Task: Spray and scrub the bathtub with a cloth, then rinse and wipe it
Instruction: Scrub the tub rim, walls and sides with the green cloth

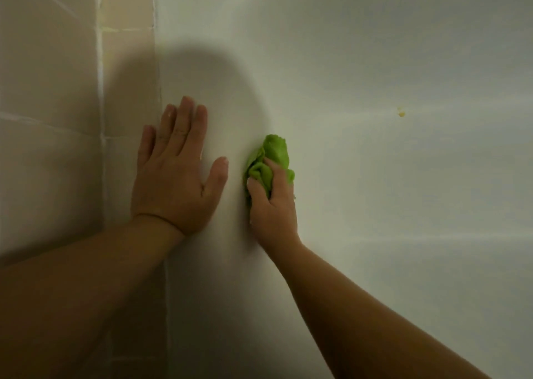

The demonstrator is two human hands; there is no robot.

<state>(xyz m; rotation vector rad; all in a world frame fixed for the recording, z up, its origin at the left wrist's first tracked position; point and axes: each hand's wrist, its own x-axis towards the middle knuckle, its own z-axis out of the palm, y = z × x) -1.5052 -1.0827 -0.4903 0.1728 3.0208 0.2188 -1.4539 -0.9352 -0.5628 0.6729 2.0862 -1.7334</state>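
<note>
Both hands at the smooth white bathtub [375, 177], one flat, one working a rag.

Left hand [176, 174] pressed flat on the tub rim, fingers straight, thumb spread, beside the beige tiled wall [49, 90]. Right hand [272, 202] curled round a crumpled bright green cloth [274, 155], held against the tub's inner surface. Further in, small yellowish specks [401, 113] on the white surface.

Left hand [173, 174]: flat on the bathtub [375, 205] rim.
Right hand [272, 205]: beside it, bunching the green cloth [271, 159] against the bathtub.
</note>
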